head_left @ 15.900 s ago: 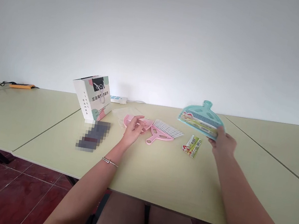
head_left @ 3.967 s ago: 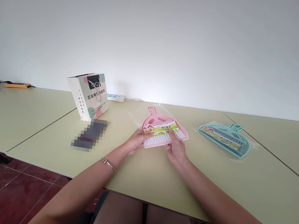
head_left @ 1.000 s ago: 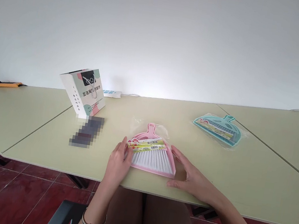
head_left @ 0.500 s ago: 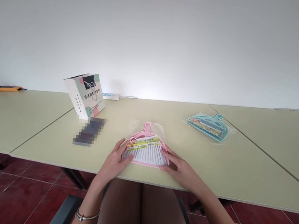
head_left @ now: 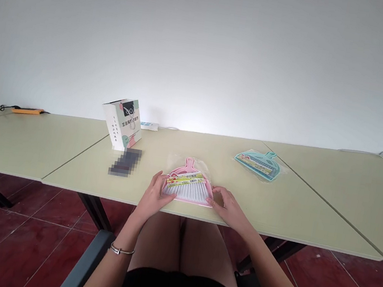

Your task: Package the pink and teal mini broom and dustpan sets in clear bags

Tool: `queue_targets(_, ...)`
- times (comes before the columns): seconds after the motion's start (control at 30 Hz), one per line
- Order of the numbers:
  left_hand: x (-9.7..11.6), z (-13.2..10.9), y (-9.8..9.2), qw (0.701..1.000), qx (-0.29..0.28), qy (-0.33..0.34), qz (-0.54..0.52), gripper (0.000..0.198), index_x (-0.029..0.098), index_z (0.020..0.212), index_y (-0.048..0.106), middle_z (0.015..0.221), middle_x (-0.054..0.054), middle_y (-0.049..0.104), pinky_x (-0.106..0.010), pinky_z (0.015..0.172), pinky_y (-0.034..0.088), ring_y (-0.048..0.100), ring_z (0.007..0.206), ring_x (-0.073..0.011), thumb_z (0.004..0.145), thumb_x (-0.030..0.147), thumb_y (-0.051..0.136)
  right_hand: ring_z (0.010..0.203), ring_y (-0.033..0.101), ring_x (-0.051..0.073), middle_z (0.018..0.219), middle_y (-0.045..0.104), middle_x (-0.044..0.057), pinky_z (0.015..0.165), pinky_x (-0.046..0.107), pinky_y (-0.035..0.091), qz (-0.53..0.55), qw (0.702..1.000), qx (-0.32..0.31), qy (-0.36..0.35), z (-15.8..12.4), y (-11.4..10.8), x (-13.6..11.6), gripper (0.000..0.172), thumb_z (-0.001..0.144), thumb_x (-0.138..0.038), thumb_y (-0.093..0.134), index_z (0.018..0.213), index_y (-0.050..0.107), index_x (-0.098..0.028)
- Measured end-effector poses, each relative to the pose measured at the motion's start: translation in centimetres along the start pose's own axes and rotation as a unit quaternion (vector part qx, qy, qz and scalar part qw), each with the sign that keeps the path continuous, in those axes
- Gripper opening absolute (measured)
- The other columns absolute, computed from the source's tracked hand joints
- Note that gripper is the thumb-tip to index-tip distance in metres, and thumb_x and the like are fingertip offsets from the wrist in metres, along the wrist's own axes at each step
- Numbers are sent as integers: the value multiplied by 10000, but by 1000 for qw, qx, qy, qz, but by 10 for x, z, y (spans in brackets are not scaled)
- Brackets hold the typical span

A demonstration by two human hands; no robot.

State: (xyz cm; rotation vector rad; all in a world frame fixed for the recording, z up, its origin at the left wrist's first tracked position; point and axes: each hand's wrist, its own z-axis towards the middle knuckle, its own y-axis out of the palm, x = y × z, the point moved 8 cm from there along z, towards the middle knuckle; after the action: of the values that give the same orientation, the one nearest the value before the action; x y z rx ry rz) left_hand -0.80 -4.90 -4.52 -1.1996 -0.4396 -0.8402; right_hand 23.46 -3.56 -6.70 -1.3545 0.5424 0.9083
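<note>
A pink dustpan and brush set (head_left: 189,192) lies flat near the front edge of a pale yellow-green table (head_left: 336,195), directly before the seated person. Its handle points away toward the wall, and white bristles fan toward the person inside the pan's pink rim. A printed label (head_left: 185,180) in yellow-green and white, with red at its left end and a barcode, slants across the middle. Clear plastic film (head_left: 205,166) shows wrinkled around the handle. The left hand (head_left: 154,197) and right hand (head_left: 230,209) curve around the lower corners, partly covering them, thumbs and fingers at the edges; whether either actually grips cannot be told.

Farther back, to the right, lies a matching turquoise set (head_left: 257,165), also in clear film. To the left, a printed white paper bag (head_left: 121,125) stands with a dark, pixelated object (head_left: 125,162) in front. An orange object (head_left: 28,111) with a black cord lies at far left.
</note>
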Motion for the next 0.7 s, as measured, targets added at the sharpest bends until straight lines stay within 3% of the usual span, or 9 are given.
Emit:
queue_targets(0.13, 1, -1, -2, 1000, 9, 10, -23, 233, 221, 976, 515, 1241, -82, 506, -350, 1018, 380, 440, 1255, -216, 779, 319, 591, 1326, 334, 262, 1384, 455, 81, 1097, 440, 258, -28, 1000, -10, -5, 2, 2, 2, 435, 766, -541, 562, 1081, 583, -242)
queue_targets(0.27, -1, 1, 1, 1000, -5, 8, -20, 280, 216, 1017, 562, 1250, -87, 524, -361, 1035, 379, 495, 1197, -220, 756, 304, 611, 1391, 222, 271, 1475, 354, 52, 1128, 456, 186, -37, 998, -42, -17, 4, 5, 1, 544, 743, -558, 592, 1199, 592, -262)
queue_targets(0.47, -1, -2, 1, 999, -28, 29, 20, 466, 210, 1199, 532, 1319, -88, 484, -375, 1075, 352, 468, 1237, -226, 763, 349, 616, 1325, 354, 277, 1437, 417, 57, 1102, 459, 264, -70, 989, -91, -94, 5, 11, -7, 643, 791, -555, 540, 1352, 473, -249)
queue_targets(0.7, 4, -15, -3, 996, -58, 60, 20, 513, 245, 1230, 522, 1284, -68, 503, -374, 1052, 389, 489, 1212, -220, 756, 393, 649, 1290, 399, 295, 1369, 493, 68, 1061, 466, 342, -67, 992, -99, -45, -14, -1, 0, 581, 779, -584, 548, 1263, 569, -263)
